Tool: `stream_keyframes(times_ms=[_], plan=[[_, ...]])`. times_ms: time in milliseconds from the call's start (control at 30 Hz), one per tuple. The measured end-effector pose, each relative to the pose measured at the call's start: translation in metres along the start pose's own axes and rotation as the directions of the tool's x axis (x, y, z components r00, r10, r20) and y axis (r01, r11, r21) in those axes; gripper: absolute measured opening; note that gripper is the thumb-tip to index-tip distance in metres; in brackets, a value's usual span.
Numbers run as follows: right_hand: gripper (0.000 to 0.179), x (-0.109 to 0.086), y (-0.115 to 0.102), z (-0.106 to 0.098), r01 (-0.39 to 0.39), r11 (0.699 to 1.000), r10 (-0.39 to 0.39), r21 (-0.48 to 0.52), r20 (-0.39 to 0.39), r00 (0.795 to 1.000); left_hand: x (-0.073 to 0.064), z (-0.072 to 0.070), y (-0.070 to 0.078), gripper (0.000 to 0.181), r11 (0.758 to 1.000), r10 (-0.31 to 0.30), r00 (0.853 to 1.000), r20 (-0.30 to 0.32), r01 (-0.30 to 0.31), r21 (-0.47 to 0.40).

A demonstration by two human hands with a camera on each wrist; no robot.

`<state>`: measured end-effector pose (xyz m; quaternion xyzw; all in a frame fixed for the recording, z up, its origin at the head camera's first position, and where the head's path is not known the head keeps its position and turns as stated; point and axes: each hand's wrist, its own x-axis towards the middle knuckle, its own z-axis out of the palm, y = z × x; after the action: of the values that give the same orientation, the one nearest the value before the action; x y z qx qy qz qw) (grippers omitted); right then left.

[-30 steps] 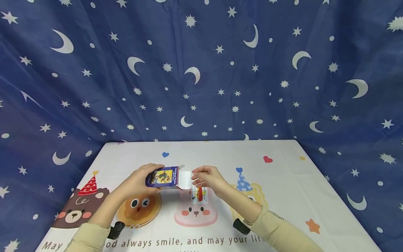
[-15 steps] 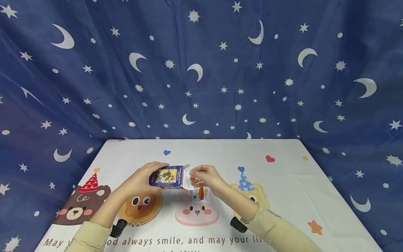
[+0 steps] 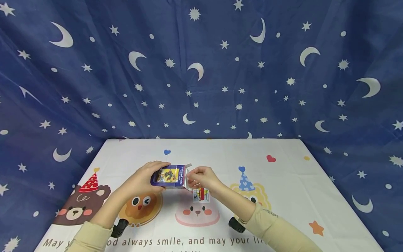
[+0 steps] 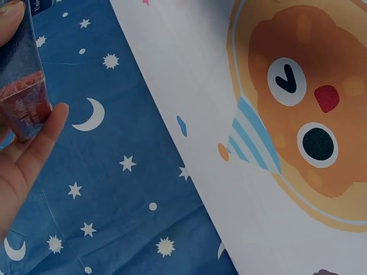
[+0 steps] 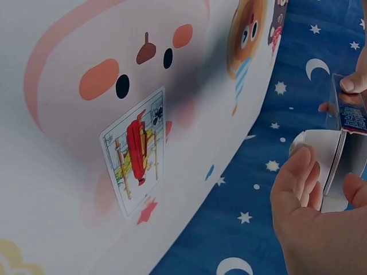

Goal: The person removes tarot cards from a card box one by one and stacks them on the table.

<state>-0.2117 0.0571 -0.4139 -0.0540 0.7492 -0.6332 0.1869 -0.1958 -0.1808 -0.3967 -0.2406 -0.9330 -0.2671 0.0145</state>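
My left hand [image 3: 143,180] grips the blue tarot card box [image 3: 168,175] by its closed end, holding it above the table with its picture face up. In the left wrist view, fingers [image 4: 49,137] lie along the box's underside edge. At the open end, my right hand [image 3: 204,179] has its curled fingers and thumb around the white lid flap [image 5: 318,140]. One fingertip rests on the flap in the right wrist view, with the thumb [image 5: 355,189] on the other side. A single tarot card [image 3: 201,196] with a red figure lies face up on the table below the right hand.
The white tablecloth [image 3: 220,150] has printed cartoon animals, hearts and lettering. A blue curtain [image 3: 201,87] with moons and stars hangs behind the table and around its sides. Black wrist devices [image 3: 236,225] sit at both wrists.
The white flap stood out flat from the box; now less of it shows and the right fingers are at the box mouth. The box has moved slightly right, toward the right hand.
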Motion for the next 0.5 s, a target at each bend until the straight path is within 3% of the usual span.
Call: stream_keyframes(times_ms=[500], plan=[[0.008,0.0102,0.0014,0.0056,0.002,0.994,-0.001,-0.109,0.006,1.0,0.0003,-0.0002,0.0016,0.076,1.0,0.001,1.0,-0.008,-0.001,0.028]])
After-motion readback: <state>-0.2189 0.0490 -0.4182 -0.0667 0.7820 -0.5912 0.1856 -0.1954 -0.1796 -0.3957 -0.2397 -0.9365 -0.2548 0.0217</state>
